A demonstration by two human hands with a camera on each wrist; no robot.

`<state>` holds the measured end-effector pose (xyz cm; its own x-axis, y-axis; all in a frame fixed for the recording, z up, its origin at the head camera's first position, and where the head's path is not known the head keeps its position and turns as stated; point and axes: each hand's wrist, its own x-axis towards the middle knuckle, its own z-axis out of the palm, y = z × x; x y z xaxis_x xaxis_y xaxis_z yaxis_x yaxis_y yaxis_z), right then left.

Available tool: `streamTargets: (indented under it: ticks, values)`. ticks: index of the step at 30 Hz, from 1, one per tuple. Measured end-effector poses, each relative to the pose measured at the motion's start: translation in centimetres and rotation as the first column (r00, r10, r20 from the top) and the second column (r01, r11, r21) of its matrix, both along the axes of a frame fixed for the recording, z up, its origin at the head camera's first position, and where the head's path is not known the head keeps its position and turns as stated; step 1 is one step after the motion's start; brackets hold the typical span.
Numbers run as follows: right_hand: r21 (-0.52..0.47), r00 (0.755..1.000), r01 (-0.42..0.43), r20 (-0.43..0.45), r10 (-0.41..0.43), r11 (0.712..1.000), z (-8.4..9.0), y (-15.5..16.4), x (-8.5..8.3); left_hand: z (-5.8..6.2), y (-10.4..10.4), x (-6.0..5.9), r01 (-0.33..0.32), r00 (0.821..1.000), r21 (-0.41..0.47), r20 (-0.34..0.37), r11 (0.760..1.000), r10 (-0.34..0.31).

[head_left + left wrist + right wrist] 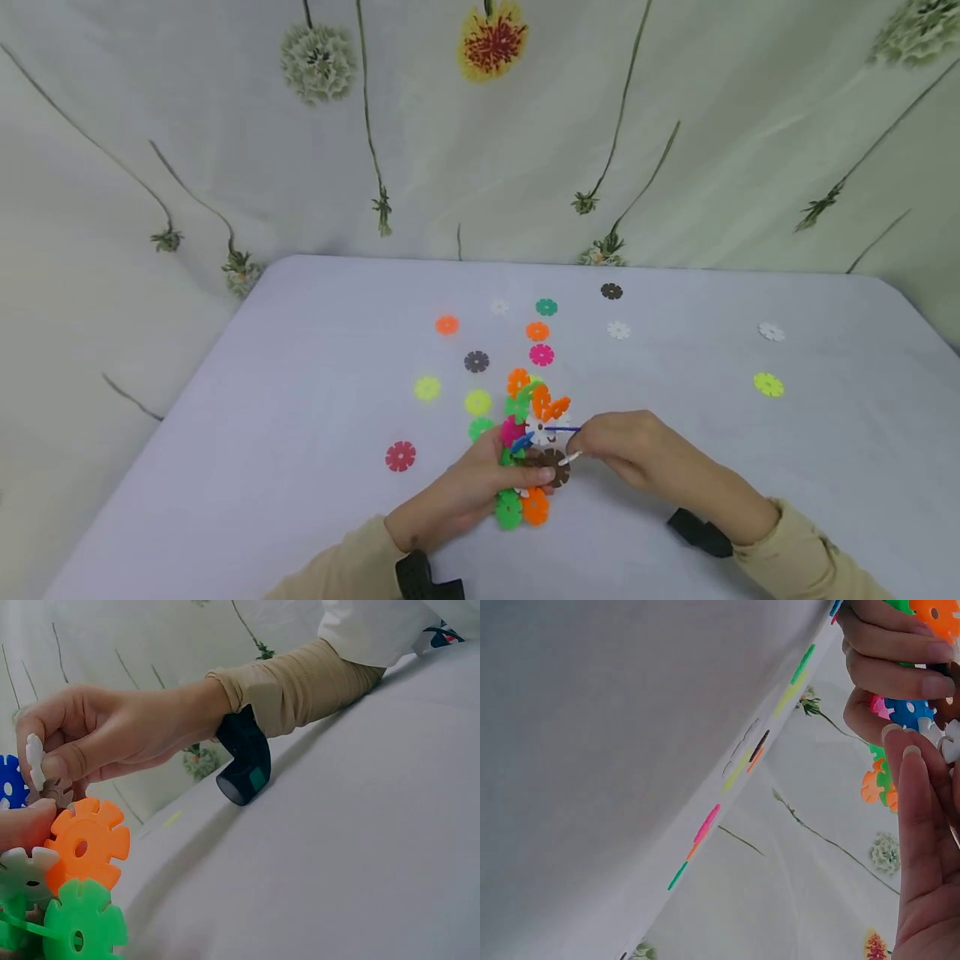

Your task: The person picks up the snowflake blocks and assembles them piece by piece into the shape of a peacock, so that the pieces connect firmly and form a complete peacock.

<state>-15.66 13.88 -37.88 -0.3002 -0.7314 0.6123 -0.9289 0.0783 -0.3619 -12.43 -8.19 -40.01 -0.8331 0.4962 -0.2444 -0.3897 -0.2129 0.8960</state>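
Note:
My left hand (476, 477) grips a figure built of slotted plastic snowflake discs, its thumb lying over a brown disc (557, 469). An orange disc (88, 844) and a green disc (84, 922) form the lower end of the figure. More orange discs (542, 402) stick out at its top, above a white disc with a small face drawn on it (538, 431). My right hand (648, 450) pinches a small white disc (34, 759), seen edge-on, right at the brown disc. Just above those fingertips a blue disc (562, 428) juts out edge-on from the figure.
Loose discs lie flat on the white-covered table (300, 375), among them a red disc (401, 456), a yellow disc (768, 384) and a dark grey disc (476, 361). A flower-printed curtain (420, 133) hangs behind the table's far edge. Each wrist carries a black camera strap (701, 533).

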Motion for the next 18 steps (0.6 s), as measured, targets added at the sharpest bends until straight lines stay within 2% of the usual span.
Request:
streamTargets:
  ticks: [5,7,11,13,18]
  values:
    - [-0.02,0.993,0.023,-0.114,-0.025,1.0,0.5,-0.2,0.3,0.9,-0.3,-0.1,-0.008,0.995,-0.085,-0.104,0.996,-0.001]
    - [-0.029,0.993,0.041,-0.114,-0.044,0.999,0.6,-0.4,0.5,1.2,-0.4,-0.2,-0.015,0.99,-0.103,-0.142,0.995,0.0]
    - [-0.058,0.999,0.051,0.007,-0.051,0.997,0.8,-0.7,0.7,1.7,-0.5,-0.2,0.008,0.99,-0.069,-0.14,0.998,-0.018]
    - [-0.062,0.995,0.07,0.073,-0.066,0.996,1.1,-0.6,0.9,1.9,-0.4,-0.2,0.021,0.993,-0.038,-0.117,0.999,-0.025]
    - [-0.045,0.965,0.124,0.239,-0.11,0.991,2.0,-0.4,0.9,1.5,-0.1,0.0,0.065,0.997,0.069,-0.052,0.995,-0.061]
